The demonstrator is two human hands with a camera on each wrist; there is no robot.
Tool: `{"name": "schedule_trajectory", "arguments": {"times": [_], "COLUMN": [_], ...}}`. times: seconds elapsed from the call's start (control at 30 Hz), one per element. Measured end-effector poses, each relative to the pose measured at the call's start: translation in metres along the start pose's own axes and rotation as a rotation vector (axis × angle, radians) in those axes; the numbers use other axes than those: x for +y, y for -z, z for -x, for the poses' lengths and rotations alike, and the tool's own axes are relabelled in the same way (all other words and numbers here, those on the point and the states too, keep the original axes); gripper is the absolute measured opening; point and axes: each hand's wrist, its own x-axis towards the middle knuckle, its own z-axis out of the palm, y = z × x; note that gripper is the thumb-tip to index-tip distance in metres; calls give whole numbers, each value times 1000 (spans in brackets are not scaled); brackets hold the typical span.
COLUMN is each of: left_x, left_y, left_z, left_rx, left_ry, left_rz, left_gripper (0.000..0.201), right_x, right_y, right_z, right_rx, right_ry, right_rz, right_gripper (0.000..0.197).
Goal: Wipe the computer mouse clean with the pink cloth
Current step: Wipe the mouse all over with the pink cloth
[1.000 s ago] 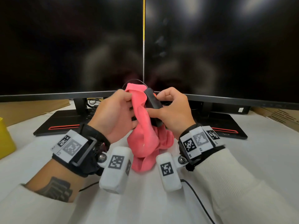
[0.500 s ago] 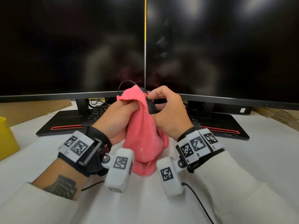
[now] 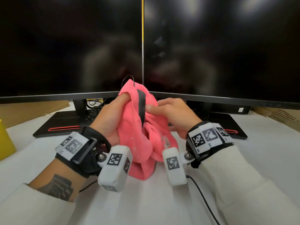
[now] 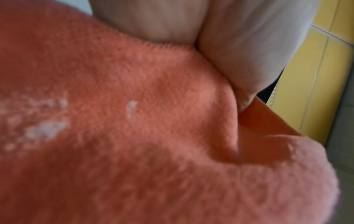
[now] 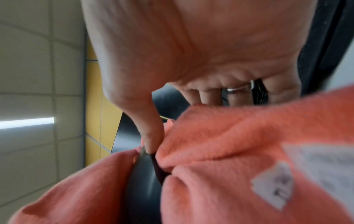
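The pink cloth (image 3: pixel 142 137) is bunched around the black computer mouse (image 3: pixel 141 104), held above the white table in front of the monitors. Only a narrow dark strip of the mouse shows between the folds. My left hand (image 3: pixel 112 117) grips the cloth on the left side, fingers wrapped in the fabric. My right hand (image 3: pixel 168 114) grips the mouse through the cloth from the right, thumb pressed near the dark strip. In the right wrist view the thumb (image 5: pixel 149 136) touches the mouse edge (image 5: pixel 143 181) amid the cloth (image 5: pixel 239 136). The left wrist view is filled by cloth (image 4: pixel 134 121).
Two dark monitors (image 3: pixel 211 46) stand close behind the hands, their black bases (image 3: pixel 58 125) on the white table (image 3: pixel 154 200). A black keyboard (image 3: pixel 92 114) lies behind the left hand. A yellow container (image 3: pixel 4 140) sits at the left edge. A black cable (image 3: pixel 203 197) runs toward me.
The cloth has been drawn further over the mouse, so less of the black body shows. Both hands have shifted around it, the right thumb now flatter against the cloth.
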Motion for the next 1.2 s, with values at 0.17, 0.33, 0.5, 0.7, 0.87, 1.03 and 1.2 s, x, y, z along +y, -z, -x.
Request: {"name": "schedule_trajectory", "arguments": {"times": [0.17,0.33,0.5,0.7,0.87,1.03,1.2], "left_x": [1,1,3,2,0,-1,-7], "left_y": [5,5,2,4,6,0,-4], "left_z": [-1,-3,-2,1,1,-1,0], "left_rx": [-39,65,56,-48,-85,-63,-17], "left_ry": [17,-50,-37,-15,-21,-31,-288], "left_rz": [52,-73,-47,-20,-90,-261,-598], "left_gripper": [95,45,40,67,73,82,35], "right_x": [-4,-6,-10,0,2,1,-2], "right_y": [1,0,-4,-6,-12,-19,-20], "right_z": [7,4,10,9,6,6,4], "right_rx": [-95,-13,-136,-68,52,47,113], "right_ry": [22,117,122,345,387,274,280], "right_rz": [-135,-386,-687,-325,-303,-471,-398], "right_gripper": [35,13,39,38,28,21,5]}}
